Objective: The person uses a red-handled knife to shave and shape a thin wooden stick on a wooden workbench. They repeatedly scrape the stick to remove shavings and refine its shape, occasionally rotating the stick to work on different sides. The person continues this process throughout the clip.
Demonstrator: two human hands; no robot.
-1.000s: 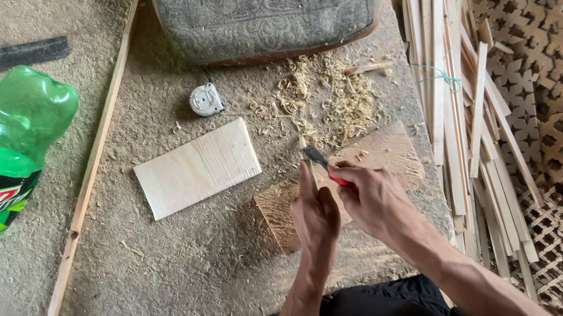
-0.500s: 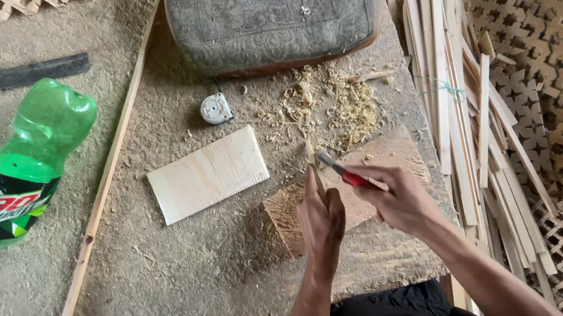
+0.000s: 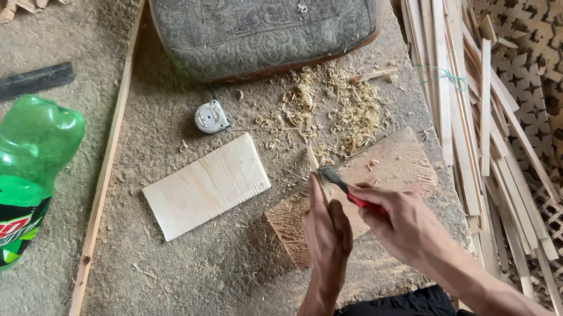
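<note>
1. Wooden sliver stands upright, pinched closed in left hand, tip poking up past the fingers.
2. Right hand wraps tight round a red-handled knife, blade tilted in against the sliver's side, touching it.
3. Both hands hover over a rough wooden block, sitting near the front edge of the dusty floor, just ahead of the knees.
4. Pale flat board lies just left of the block, apart from it.
5. Curled shavings scatter behind the block, towards the grey cushion at the far edge.
6. Small round tape measure rests between board and cushion.
7. Green plastic bottle lies on its side at the left edge; long thin strip runs diagonally between bottle and board.
8. Bundle of pale slats stacks along the right edge, against woven lattice panels.
</note>
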